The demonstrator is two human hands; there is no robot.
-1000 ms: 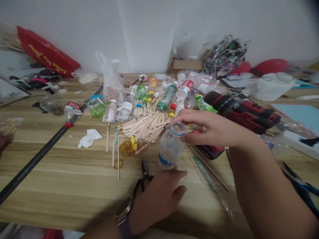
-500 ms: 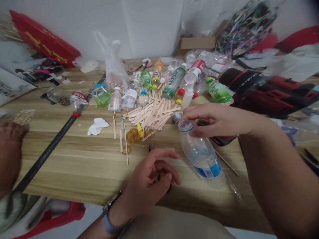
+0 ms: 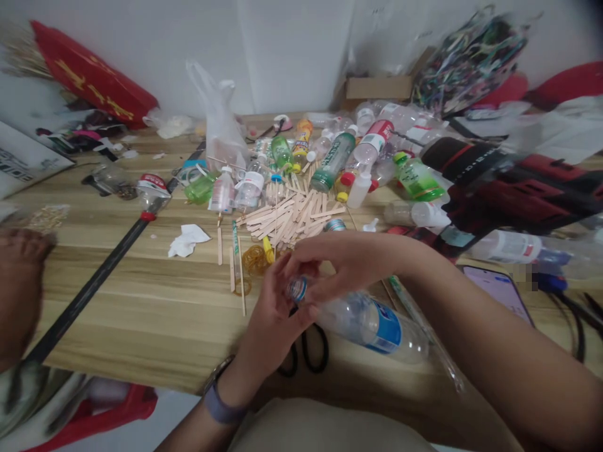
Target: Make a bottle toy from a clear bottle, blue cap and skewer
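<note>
A clear plastic bottle with a blue label (image 3: 389,328) lies tilted toward the lower right, its neck between my two hands. My right hand (image 3: 346,260) arches over the neck, fingers curled round it from above. From the left, my left hand (image 3: 273,314) meets the bottle's mouth, its fingers bent near the blue-ringed neck; whether it grips is hard to tell. Black scissor handles (image 3: 306,351) show beneath the bottle. Behind my hands lies a pile of wooden sticks (image 3: 292,216), with rubber bands (image 3: 255,259) at its near left.
A red and black drill (image 3: 509,182) stands at the right, near a phone (image 3: 497,290). Several bottles lie at the back. A long black bar (image 3: 94,289) crosses the table at the left, where another person's hand (image 3: 21,282) rests.
The bottle has moved left and tipped lower, its neck now at my left hand. My right hand moved left and down with it. The phone has come into view.
</note>
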